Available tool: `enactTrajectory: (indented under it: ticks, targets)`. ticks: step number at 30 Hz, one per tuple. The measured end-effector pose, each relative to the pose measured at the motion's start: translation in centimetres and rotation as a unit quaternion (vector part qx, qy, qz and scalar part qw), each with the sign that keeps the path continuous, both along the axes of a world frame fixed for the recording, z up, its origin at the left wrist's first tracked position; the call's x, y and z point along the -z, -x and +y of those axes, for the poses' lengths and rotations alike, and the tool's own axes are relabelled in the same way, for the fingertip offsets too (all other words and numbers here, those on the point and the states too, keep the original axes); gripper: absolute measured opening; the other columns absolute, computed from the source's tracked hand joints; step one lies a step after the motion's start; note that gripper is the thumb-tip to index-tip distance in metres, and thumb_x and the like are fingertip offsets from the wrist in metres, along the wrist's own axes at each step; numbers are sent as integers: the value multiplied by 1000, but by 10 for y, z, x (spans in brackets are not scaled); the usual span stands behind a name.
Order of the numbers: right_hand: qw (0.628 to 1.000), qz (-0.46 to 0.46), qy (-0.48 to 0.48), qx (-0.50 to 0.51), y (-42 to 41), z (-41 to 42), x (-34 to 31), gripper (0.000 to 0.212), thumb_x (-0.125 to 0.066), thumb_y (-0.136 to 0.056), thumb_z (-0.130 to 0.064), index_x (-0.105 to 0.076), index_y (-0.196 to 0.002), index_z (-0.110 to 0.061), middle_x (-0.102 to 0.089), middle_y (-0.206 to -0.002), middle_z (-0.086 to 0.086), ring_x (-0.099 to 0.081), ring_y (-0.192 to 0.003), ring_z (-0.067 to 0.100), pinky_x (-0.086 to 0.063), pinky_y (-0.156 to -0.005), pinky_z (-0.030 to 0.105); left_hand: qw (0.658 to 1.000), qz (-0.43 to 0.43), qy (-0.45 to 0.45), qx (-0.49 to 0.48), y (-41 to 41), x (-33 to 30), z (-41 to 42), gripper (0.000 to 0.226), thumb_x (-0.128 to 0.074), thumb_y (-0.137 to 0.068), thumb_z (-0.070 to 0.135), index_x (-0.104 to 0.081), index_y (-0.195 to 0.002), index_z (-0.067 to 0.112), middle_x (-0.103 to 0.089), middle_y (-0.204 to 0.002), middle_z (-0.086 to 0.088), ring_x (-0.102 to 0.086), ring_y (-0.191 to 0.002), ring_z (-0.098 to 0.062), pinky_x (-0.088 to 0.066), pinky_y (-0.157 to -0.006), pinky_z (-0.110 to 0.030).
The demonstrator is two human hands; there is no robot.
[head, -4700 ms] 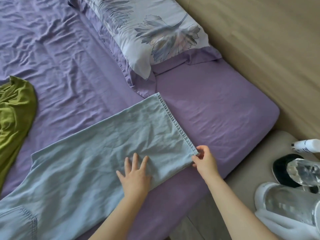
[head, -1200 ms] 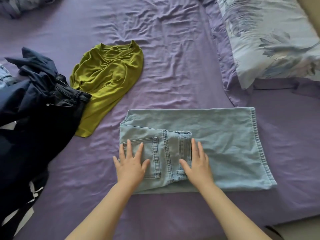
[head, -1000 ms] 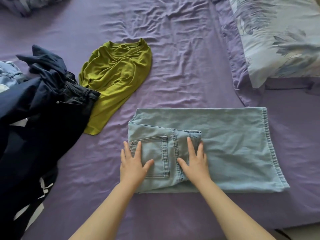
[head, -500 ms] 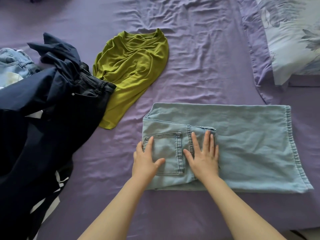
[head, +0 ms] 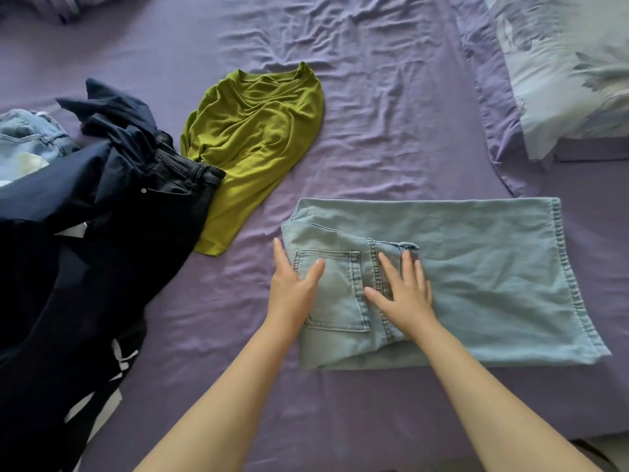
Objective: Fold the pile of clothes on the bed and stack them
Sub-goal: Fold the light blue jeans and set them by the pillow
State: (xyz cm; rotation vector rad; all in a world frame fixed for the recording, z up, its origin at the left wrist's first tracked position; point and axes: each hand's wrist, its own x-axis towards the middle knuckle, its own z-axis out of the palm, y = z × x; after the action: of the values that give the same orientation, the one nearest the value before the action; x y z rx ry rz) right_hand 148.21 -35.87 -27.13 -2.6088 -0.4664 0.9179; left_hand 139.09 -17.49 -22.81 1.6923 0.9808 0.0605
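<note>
Jeans [head: 476, 284] in pale blue denim lie flat on the purple bed sheet [head: 391, 131], near you and right of centre, with the waist end doubled over onto the legs so the back pocket faces up. Your left hand [head: 292, 287] rests on the folded left edge by the pocket, fingers straight and thumb spread; your right hand [head: 403, 294] lies flat on the seam just right of the pocket, fingers straight and lightly fanned. Neither hand grips anything. To press this fold well, keep both palms flat and sweep outward toward the hem at the right, so trapped air and ridges leave the stiff cloth. Square the near edge, which looks slightly skewed, before the next fold.

Denim holds a crease, so firm pressure should pay off. The olive green top [head: 255, 141], far and to the left, looks thin, slippery and heavily rumpled. The dark trousers [head: 102, 233] at the left are heaped, thick and unfolded, with more light denim [head: 27, 137] behind them.
</note>
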Motion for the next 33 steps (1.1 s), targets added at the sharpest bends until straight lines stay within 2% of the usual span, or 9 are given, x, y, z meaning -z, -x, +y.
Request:
enactTrajectory:
  ticks: [4,6,9,12,18,21,26,30,33]
  targets:
    - [977,17,-180,117,0,-4,-42,58,-59,-88,-49,-43,-141,-32,-19,-159,1,-12,-146,15,-14,-120,41,996,-88,26,-4,-28,-36,-27,70,-49,-96,44,-16,-152,20,-46,-130,22,-42,-112,17,-34,-84,-2]
    - [914,138,-320,207,-1,-4,-68,47,-61,-87,-48,-55,-130,-30,-48,-143,2,-42,-132,11,-35,-112,39,993,-108,54,6,-42,-50,-43,71,-44,-91,55,-20,-151,26,-60,-106,29,-58,-95,5,-44,-79,-13]
    - [822,266,-443,238,-17,-30,-104,49,-50,-88,-59,-65,-121,-26,-66,-122,3,-61,-115,17,-50,-93,29,987,-124,49,86,-69,-72,-80,68,-38,-86,59,-20,-148,37,-66,-66,8,-61,-54,-12,-50,-58,-34]
    - [767,319,-490,264,-43,-80,-127,57,-51,-90,-55,-57,-131,-16,-60,-131,10,-56,-123,23,-46,-101,34,977,-115,30,179,-93,-86,-123,66,-33,-87,58,-14,-149,41,-71,-84,5,-64,-64,-12,-49,-70,-34]
    - [868,171,-340,319,-96,-165,-135,33,-62,-85,2,-60,-116,-9,-71,-108,12,-68,-94,25,-56,-83,40,941,-79,-46,324,-131,-73,-197,52,-41,-100,28,-26,-150,28,-55,-131,1,-43,-126,-22,-34,-107,-35]
    - [916,61,-241,315,-117,-195,-119,29,-65,-82,4,-60,-107,-10,-69,-107,13,-63,-89,21,-52,-84,37,901,23,-170,399,-139,-45,-216,51,-43,-99,21,-30,-149,26,-30,-153,1,-19,-142,-24,-26,-113,-37]
    - [928,5,-140,346,-140,-232,-68,30,-66,-82,-8,-62,-112,-7,-69,-103,9,-63,-96,28,-51,-86,43,885,173,-191,387,-127,-6,-220,56,-44,-98,24,-22,-150,29,0,-161,-4,3,-147,-25,-21,-115,-42]
    - [939,-1,-112,326,-142,-248,-31,40,-60,-86,-5,-57,-126,-5,-63,-119,15,-57,-111,35,-44,-97,44,915,214,-181,288,-117,14,-214,70,-49,-96,27,-8,-152,19,-5,-159,-9,-11,-145,-30,-24,-114,-43]
    - [942,32,-108,317,-135,-258,-11,54,-61,-90,-13,-42,-141,-7,-47,-138,16,-46,-125,32,-36,-107,44,974,156,-44,159,-118,26,-207,62,-65,-87,20,-31,-139,17,-46,-138,-10,-47,-125,-28,-42,-101,-42]
